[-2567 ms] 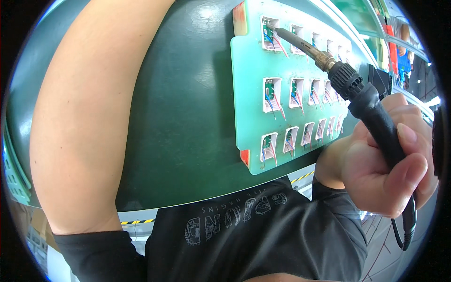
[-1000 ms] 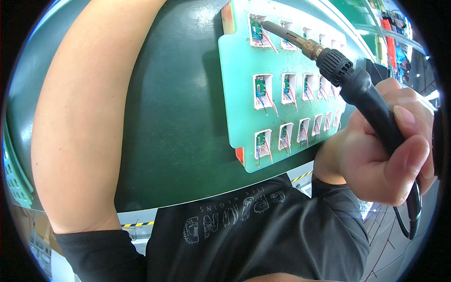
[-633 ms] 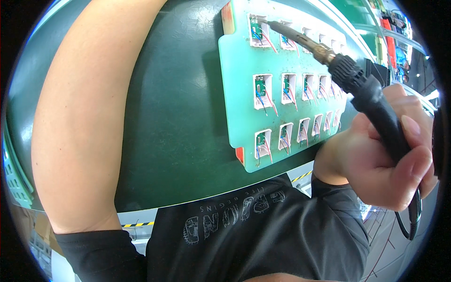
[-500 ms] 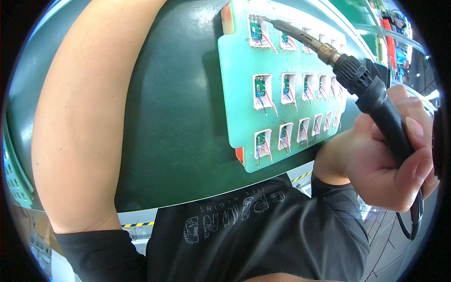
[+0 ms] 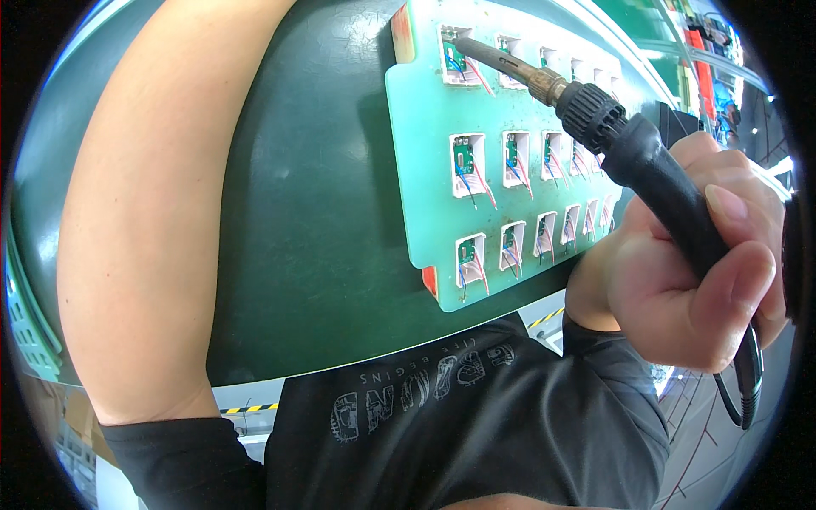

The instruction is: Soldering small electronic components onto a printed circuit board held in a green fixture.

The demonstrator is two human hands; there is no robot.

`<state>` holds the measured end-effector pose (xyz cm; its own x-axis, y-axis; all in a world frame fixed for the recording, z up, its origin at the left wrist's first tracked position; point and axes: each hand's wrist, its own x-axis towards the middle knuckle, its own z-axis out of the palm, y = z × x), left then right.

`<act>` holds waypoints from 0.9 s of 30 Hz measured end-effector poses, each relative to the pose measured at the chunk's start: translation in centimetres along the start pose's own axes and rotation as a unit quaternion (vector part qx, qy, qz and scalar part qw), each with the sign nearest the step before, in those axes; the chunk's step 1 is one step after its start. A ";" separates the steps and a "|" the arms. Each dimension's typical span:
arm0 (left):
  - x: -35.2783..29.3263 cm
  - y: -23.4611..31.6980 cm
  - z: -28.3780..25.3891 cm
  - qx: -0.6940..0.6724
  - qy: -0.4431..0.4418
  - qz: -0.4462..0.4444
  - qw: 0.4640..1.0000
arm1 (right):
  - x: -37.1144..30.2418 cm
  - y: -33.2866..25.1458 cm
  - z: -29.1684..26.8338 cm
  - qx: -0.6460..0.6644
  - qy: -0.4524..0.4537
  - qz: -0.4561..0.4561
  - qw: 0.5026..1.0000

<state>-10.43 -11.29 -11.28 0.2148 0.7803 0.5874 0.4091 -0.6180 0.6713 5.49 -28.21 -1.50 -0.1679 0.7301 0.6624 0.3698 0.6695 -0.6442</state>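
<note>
My right hand (image 5: pixel 680 293) is closed around the black handle of a soldering iron (image 5: pixel 592 117), which slants up and to the left. The iron's tip reaches into the far-left pocket of a pale green fixture (image 5: pixel 425 123). In that pocket a white housing holds a small green circuit board (image 5: pixel 453 57) with blue and red wires; whether the tip touches it I cannot tell. Similar wired housings, such as the near-left housing (image 5: pixel 470 259), sit in rows across the fixture. My left forearm (image 5: pixel 153 204) stretches away past the top edge, and its hand is out of view.
The fixture stands on a dark green work surface (image 5: pixel 297 221) whose near edge runs just in front of my body. A black cable (image 5: pixel 748 382) hangs from the iron's handle. At the left rim lies a green slotted tray (image 5: pixel 34 327). A shelf (image 5: pixel 718 68) with coloured items is at the far right.
My right hand and the soldering iron have shifted slightly left, and the tip sits a little lower in the same pocket. The fixture has moved slightly left in the picture.
</note>
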 end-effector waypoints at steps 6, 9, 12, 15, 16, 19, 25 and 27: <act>-1.2 -0.6 -1.5 0.015 0.007 -0.023 1.000 | -0.2 -1.0 -0.7 0.043 -0.001 0.024 0.999; 0.4 0.4 0.6 -0.025 -0.007 -0.010 1.000 | 0.3 0.0 -1.2 0.019 0.021 0.032 0.999; 0.2 -0.1 -0.4 -0.019 -0.014 -0.017 1.000 | 0.6 0.4 -1.5 0.038 0.035 0.040 0.998; 0.0 0.8 -1.0 -0.034 -0.028 -0.044 0.998 | 0.4 0.8 -3.4 0.050 0.051 0.051 0.996; -0.1 1.3 -1.2 -0.049 -0.039 -0.069 0.996 | 0.3 0.9 -3.5 0.050 0.056 0.051 0.996; 0.0 0.3 0.2 -0.112 -0.038 -0.055 0.991 | 0.1 1.4 -4.2 -0.403 0.130 -0.080 0.902; 0.1 -0.2 -2.3 -0.093 -0.043 -0.056 0.993 | 0.4 3.4 -7.3 0.010 0.192 -0.027 0.981; 0.6 -0.8 -2.4 -0.114 -0.052 -0.073 0.989 | 0.3 3.8 -7.9 0.012 0.200 -0.010 0.980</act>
<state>-12.75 -10.58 -10.43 0.2625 0.8614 0.4349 0.2335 -0.4940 0.8375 14.02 -26.49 -0.73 0.1979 0.6077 0.7691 0.3474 0.6902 -0.6348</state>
